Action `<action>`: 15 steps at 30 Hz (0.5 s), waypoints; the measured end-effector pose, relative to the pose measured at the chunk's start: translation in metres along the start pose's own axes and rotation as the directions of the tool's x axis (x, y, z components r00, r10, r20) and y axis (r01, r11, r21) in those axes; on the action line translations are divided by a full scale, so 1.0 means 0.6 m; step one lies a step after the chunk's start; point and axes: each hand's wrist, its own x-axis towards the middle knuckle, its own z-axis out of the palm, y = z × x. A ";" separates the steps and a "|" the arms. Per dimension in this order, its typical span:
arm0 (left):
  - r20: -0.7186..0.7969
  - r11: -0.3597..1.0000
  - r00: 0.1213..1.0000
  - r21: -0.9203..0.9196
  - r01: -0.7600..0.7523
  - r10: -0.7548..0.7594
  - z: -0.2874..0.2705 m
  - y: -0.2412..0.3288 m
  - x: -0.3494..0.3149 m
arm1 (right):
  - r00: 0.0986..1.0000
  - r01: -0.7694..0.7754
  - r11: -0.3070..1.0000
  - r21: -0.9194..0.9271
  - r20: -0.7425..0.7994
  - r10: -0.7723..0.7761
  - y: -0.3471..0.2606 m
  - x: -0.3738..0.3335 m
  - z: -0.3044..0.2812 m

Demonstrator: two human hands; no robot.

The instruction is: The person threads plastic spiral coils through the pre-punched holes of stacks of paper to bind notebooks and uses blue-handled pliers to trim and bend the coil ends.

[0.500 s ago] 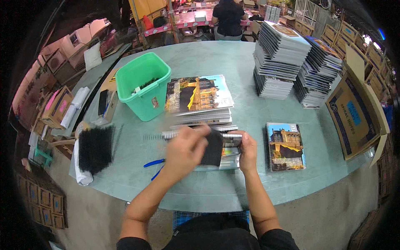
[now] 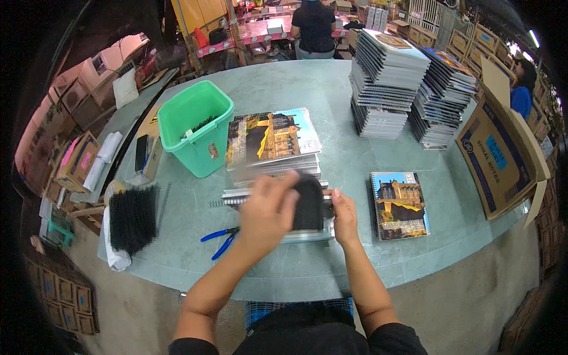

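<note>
Blurred by motion, my left hand [image 2: 269, 210] is over the spine of a notebook, beside a dark, soft-looking black pad [image 2: 307, 204]. Whether its fingers hold the pad I cannot tell. My right hand [image 2: 344, 216] grips the right end of the notebook, thumb on top; the pad and left hand hide most of that notebook. A thin spiral coil [image 2: 216, 203] sticks out at the spine's left end. Just behind lies a stack of picture-covered notebooks [image 2: 272, 136]. Blue-handled pliers [image 2: 220, 241] rest on the table, left of my left wrist.
A green bin [image 2: 201, 145] with black scraps stands at left, near a bundle of black spiral coils [image 2: 135, 219]. One bound notebook [image 2: 400, 206] lies at right. Beyond are tall notebook stacks [image 2: 390, 83] and an opened carton [image 2: 500, 157]. A person [image 2: 315, 29] sits far off.
My left hand has shifted slightly over the spine, and the black pad now stands more upright. A person in blue has appeared at the far right. The whole view has moved a little.
</note>
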 end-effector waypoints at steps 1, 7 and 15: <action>0.228 1.000 0.973 0.016 0.020 -0.024 0.009 0.005 -0.017 | 0.999 0.018 1.000 -0.016 0.039 -0.017 -0.001 0.002 -0.007; 0.766 0.994 0.638 0.011 0.110 -0.079 0.070 -0.031 -0.184 | 0.990 0.057 0.980 -0.192 0.134 -0.032 0.018 0.011 -0.001; 0.183 0.934 0.933 0.127 -0.334 0.309 0.028 0.011 -0.025 | 0.993 0.105 0.987 0.118 0.036 -0.110 0.009 -0.001 0.000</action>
